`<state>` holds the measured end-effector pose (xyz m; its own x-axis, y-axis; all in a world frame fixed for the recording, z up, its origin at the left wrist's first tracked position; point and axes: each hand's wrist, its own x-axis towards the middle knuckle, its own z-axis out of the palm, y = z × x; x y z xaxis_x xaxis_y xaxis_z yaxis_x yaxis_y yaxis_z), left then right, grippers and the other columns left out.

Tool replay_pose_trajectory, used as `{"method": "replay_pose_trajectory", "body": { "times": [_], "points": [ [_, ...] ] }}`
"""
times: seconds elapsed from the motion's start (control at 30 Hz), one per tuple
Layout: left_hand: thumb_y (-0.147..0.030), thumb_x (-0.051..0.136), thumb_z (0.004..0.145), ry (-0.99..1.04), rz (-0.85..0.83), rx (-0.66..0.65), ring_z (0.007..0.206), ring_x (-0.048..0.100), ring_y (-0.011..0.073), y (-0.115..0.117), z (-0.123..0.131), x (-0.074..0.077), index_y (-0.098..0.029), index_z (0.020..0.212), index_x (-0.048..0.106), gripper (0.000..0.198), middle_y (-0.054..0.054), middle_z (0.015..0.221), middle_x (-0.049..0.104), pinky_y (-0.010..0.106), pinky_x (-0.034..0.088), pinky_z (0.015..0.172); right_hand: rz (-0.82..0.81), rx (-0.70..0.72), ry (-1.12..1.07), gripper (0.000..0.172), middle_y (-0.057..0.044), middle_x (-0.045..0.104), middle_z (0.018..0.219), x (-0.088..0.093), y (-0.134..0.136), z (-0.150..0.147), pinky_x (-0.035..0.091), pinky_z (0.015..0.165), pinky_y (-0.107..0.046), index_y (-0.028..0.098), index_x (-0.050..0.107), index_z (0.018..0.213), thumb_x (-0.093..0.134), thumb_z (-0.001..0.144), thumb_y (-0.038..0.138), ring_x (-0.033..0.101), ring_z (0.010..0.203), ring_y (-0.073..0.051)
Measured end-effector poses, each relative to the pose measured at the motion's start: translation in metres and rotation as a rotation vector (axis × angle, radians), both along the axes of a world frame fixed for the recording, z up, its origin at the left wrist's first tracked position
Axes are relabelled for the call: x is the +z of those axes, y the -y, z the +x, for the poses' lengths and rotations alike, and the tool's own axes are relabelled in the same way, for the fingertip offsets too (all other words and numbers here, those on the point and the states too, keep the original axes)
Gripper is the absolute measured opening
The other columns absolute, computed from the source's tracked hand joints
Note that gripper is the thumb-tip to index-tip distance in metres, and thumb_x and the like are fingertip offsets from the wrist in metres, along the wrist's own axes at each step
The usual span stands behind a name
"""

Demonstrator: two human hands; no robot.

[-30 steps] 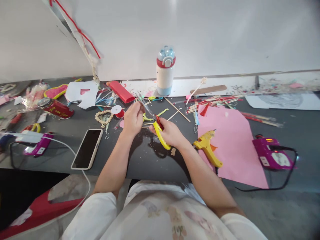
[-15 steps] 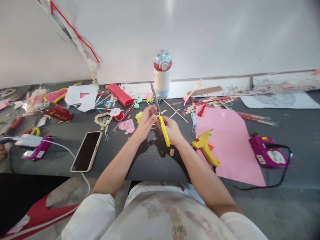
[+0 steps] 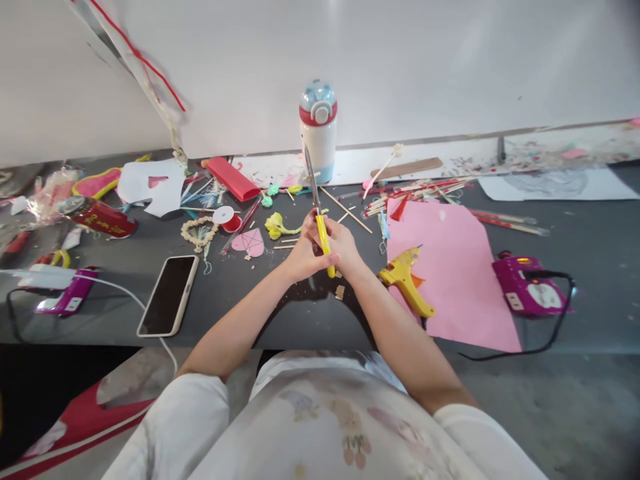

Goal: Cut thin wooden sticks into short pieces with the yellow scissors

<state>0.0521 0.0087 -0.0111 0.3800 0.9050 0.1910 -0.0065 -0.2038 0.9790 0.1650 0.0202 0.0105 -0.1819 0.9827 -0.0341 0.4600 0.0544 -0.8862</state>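
Note:
Yellow-handled scissors (image 3: 320, 220) stand almost upright over the dark table (image 3: 280, 313), blades pointing away toward the bottle. My right hand (image 3: 345, 252) is closed round the yellow handles. My left hand (image 3: 302, 251) presses against the scissors from the left, fingers curled at the handle; I cannot make out whether it holds anything small. A pink heart-shaped paper piece (image 3: 249, 243) and a yellow twisted bit (image 3: 275, 226) lie just left of my hands. A small wooden scrap (image 3: 340, 292) lies below them.
A yellow glue gun (image 3: 404, 283) rests on a pink paper sheet (image 3: 450, 273) to the right, beside a purple power unit (image 3: 528, 294). A phone (image 3: 169, 295) lies to the left. A white-and-red bottle (image 3: 317, 133) stands at the back, with sticks (image 3: 415, 200) scattered nearby.
The scissors swung from pointing up-left to nearly upright. My left hand moved right and joined my right hand at the handles. The heart-shaped piece and yellow bit now lie uncovered.

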Motion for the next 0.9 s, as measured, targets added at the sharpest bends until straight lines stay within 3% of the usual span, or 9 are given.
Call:
{"method": "replay_pose_trajectory", "body": {
  "times": [0.2,0.47,0.6,0.73,0.9],
  "points": [
    [-0.066,0.067,0.059,0.028,0.002,0.051,0.108,0.058,0.0270,-0.003,0.003,-0.012,-0.020,0.130,0.030,0.092,0.017,0.122,0.049,0.042,0.053,0.087,0.009,0.016,-0.048,0.039,-0.002,0.055,0.070,-0.002,-0.001,0.001,0.034,0.059,-0.026,0.020,0.053,0.072,0.042,0.080,0.057,0.049,0.065,-0.015],
    [-0.070,0.067,0.053,0.042,0.042,0.134,0.105,0.059,0.0253,-0.002,0.009,-0.012,-0.025,0.131,0.030,0.097,0.013,0.115,0.053,0.041,0.054,0.084,0.013,0.030,-0.022,0.044,-0.002,0.051,0.064,0.002,-0.001,0.003,0.033,0.056,-0.026,0.019,0.048,0.065,0.042,0.079,0.060,0.045,0.060,-0.013],
    [-0.068,0.066,0.058,0.015,0.070,0.155,0.098,0.061,0.0241,-0.003,0.009,-0.014,-0.024,0.129,0.032,0.091,0.012,0.110,0.054,0.039,0.056,0.077,0.009,0.043,-0.021,0.045,-0.003,0.051,0.065,0.000,-0.003,0.004,0.034,0.057,-0.027,0.019,0.048,0.065,0.042,0.080,0.060,0.046,0.062,-0.014],
    [-0.071,0.063,0.059,-0.022,0.034,0.112,0.101,0.061,0.0233,-0.005,0.006,-0.018,-0.022,0.129,0.033,0.091,0.012,0.113,0.054,0.038,0.055,0.081,0.000,0.051,-0.042,0.046,-0.003,0.053,0.069,-0.001,-0.003,0.006,0.035,0.059,-0.027,0.018,0.053,0.069,0.042,0.079,0.062,0.047,0.064,-0.014],
    [-0.070,0.055,0.067,-0.047,0.109,0.108,0.106,0.058,0.0220,-0.009,-0.002,-0.009,-0.024,0.129,0.039,0.078,0.014,0.124,0.052,0.036,0.053,0.081,0.010,0.018,-0.111,0.051,-0.003,0.051,0.064,0.000,-0.008,0.017,0.038,0.057,-0.027,0.018,0.052,0.068,0.036,0.081,0.065,0.049,0.063,-0.014]
  ]
}}
